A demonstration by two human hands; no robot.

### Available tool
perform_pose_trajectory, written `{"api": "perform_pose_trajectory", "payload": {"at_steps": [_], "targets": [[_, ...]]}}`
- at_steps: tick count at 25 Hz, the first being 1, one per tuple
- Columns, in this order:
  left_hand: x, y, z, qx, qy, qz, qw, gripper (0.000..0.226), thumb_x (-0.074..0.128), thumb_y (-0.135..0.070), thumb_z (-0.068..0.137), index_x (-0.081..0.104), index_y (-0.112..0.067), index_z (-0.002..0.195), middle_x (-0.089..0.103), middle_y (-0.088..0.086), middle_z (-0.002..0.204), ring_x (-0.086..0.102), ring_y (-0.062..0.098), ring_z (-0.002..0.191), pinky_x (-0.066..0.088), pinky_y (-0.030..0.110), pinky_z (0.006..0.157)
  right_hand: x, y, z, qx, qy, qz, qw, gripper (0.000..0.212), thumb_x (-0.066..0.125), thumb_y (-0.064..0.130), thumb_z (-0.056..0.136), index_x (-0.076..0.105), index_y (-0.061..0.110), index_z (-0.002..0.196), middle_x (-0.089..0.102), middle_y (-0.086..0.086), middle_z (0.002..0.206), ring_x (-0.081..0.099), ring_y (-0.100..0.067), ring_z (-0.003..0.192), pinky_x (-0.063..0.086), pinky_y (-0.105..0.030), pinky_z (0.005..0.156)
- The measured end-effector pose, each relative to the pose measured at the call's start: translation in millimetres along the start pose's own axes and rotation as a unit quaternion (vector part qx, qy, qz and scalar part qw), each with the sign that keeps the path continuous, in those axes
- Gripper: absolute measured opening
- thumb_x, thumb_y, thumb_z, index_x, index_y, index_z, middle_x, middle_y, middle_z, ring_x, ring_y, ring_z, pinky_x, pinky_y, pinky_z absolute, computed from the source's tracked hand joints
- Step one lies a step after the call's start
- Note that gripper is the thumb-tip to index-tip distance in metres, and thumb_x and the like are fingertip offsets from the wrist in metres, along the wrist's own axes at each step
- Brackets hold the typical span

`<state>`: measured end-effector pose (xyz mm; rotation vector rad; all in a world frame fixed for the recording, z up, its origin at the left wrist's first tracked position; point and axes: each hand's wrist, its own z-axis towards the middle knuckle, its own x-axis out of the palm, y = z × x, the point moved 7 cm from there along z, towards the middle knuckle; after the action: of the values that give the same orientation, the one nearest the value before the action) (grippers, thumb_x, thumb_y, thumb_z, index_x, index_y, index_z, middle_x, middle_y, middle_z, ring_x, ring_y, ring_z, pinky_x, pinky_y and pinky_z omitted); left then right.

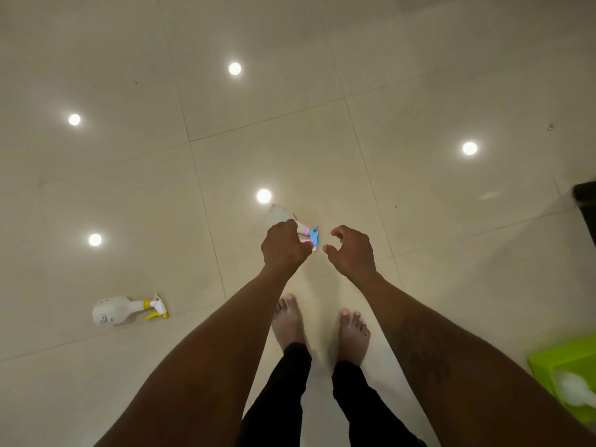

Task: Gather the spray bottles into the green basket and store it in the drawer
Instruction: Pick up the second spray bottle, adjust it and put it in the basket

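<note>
I close my left hand point(283, 245) around the neck of the pink-and-blue spray bottle point(280, 215); its body pokes out beyond my knuckles and the trigger sits just right of my fingers. My right hand point(350, 250) hovers beside it, half curled and empty. Best to grip firmly below the trigger. The yellow spray bottle point(124, 309) lies well to my left; the green basket point(561, 366) waits at right.
</note>
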<state>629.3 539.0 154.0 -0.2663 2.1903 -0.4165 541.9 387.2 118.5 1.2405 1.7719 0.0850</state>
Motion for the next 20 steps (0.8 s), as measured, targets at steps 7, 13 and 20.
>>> {"api": "perform_pose_trajectory", "payload": {"at_steps": [7, 13, 20], "targets": [[87.4, 19.5, 135.5, 0.159, 0.003, 0.239, 0.958, 0.054, 0.081, -0.032, 0.066, 0.062, -0.009, 0.111, 0.059, 0.007, 0.108, 0.057, 0.030, 0.103, 0.042, 0.038, 0.076, 104.3, -40.3, 110.1, 0.060, 0.002, 0.058, 0.997, 0.049, 0.074, 0.026, 0.085, 0.060, 0.009, 0.128, 0.068, -0.009, 0.122, 0.066, -0.026, 0.110, 0.046, -0.029, 0.089], [143.5, 54.0, 198.5, 0.211, 0.024, 0.407, 0.888, 0.075, 0.088, -0.042, 0.059, 0.058, -0.017, 0.122, 0.052, 0.008, 0.129, 0.050, 0.034, 0.121, 0.042, 0.049, 0.097, 159.4, -78.7, 156.9, 0.092, 0.042, 0.017, 0.995, 0.053, 0.073, 0.022, 0.085, 0.053, 0.003, 0.130, 0.063, -0.014, 0.123, 0.061, -0.031, 0.115, 0.048, -0.035, 0.090], [147.5, 72.1, 205.9, 0.217, 0.044, 0.490, 0.843, 0.043, 0.072, -0.009, 0.067, 0.062, -0.015, 0.108, 0.061, 0.005, 0.101, 0.059, 0.034, 0.096, 0.041, 0.057, 0.100, 178.1, -94.2, 176.0, 0.105, 0.032, 0.023, 0.994, 0.044, 0.071, 0.017, 0.081, 0.057, 0.004, 0.120, 0.065, -0.013, 0.113, 0.064, -0.032, 0.102, 0.047, -0.030, 0.079]]}}
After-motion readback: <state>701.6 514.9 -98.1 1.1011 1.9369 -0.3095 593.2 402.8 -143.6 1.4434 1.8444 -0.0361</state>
